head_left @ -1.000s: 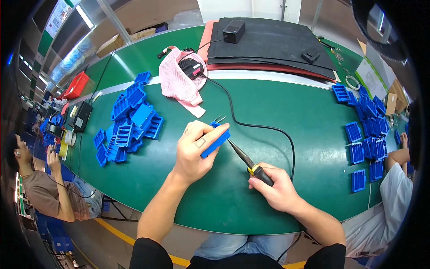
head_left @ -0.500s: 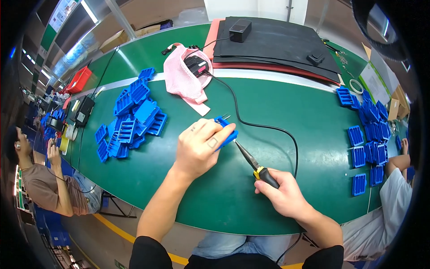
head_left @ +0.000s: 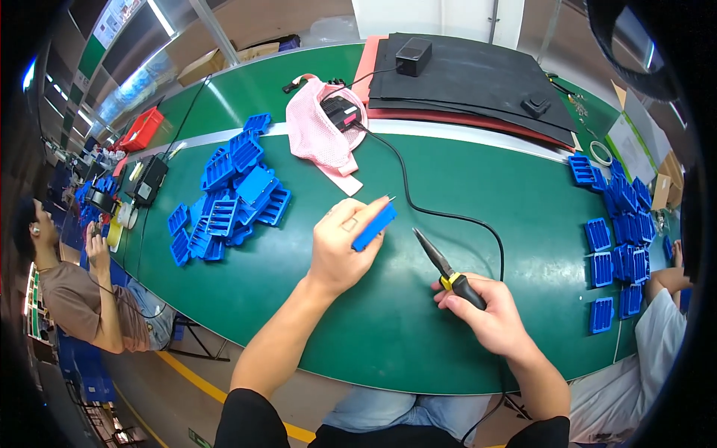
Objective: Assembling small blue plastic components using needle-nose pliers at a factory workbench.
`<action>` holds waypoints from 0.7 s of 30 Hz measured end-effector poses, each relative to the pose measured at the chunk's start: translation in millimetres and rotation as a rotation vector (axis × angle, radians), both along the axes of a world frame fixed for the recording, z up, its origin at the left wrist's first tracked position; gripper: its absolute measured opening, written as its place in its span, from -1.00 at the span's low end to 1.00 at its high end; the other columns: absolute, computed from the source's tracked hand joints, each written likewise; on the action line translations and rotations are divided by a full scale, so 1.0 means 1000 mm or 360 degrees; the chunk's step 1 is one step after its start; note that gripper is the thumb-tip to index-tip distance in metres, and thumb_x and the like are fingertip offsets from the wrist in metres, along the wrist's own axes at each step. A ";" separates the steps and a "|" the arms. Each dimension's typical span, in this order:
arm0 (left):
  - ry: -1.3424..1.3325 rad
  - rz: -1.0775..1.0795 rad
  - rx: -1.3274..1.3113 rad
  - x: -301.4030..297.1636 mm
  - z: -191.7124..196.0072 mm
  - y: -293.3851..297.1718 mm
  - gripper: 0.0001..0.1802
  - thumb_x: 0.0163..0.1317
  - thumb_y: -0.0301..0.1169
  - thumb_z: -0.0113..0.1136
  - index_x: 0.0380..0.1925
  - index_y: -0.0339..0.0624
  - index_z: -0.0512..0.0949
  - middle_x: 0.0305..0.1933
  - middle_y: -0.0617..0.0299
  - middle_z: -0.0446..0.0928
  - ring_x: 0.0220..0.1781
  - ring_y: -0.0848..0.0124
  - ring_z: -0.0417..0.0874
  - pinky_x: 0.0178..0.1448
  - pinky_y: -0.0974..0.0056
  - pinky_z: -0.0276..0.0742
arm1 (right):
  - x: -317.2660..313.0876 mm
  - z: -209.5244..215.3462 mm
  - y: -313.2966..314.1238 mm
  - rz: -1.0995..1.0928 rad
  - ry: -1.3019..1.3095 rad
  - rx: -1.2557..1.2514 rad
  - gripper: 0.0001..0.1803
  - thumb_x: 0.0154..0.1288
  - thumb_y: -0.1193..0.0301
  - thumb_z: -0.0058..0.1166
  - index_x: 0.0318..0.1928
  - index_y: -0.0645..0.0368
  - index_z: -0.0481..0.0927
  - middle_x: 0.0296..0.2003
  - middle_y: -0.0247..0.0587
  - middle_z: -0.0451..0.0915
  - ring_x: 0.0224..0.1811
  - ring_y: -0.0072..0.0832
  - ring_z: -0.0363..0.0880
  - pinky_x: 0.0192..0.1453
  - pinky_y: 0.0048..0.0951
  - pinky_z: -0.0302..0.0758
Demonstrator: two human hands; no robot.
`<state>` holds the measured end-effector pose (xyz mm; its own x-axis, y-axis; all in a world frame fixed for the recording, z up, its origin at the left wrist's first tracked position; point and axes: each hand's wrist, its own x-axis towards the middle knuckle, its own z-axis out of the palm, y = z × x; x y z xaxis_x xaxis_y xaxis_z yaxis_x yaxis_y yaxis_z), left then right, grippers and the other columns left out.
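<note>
My left hand [head_left: 340,245] is closed round a blue plastic slotted tray [head_left: 374,227], held above the green table with one narrow side turned up. A thin metal tip [head_left: 390,198] pokes out past its far end. In my right hand [head_left: 485,308] are long-nose pliers [head_left: 439,257] with yellow and black handles. Their jaws point up and left toward the tray, apart from it, and look closed. A heap of similar blue slotted trays [head_left: 237,196] lies to the left of my left hand. More blue trays [head_left: 600,269] stand in loose rows at the right.
A pink mesh cap [head_left: 317,142] holds a black device [head_left: 341,113], whose black cable [head_left: 448,215] curves across the green table [head_left: 418,343]. Black sheets [head_left: 463,82] lie at the back with a black box [head_left: 414,57] on top. Co-workers sit at the left [head_left: 82,299] and right.
The pliers have drawn back down and right, away from the blue tray. My left hand has turned the tray so its side shows. The whole view has shifted slightly.
</note>
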<state>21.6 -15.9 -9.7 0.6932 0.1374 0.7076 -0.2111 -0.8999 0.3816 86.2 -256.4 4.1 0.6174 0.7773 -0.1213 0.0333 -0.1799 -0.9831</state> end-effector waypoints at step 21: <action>-0.0048 -0.0086 -0.0239 -0.002 -0.002 -0.019 -0.57 -0.08 -0.64 0.31 -0.10 -0.28 0.61 -0.40 0.10 0.54 -0.48 0.35 0.60 -0.39 0.36 0.48 | -0.022 -0.014 0.010 0.0276 -0.0082 0.0180 -0.84 0.22 0.49 0.15 -0.24 0.35 0.59 -0.32 -0.16 0.58 -0.35 -0.45 0.53 -0.21 -0.47 0.44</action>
<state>19.5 -35.1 -12.0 0.6811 0.2062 0.7026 -0.2713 -0.8201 0.5037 64.6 -246.8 -9.8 0.4765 0.8792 0.0013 0.1048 -0.0554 -0.9929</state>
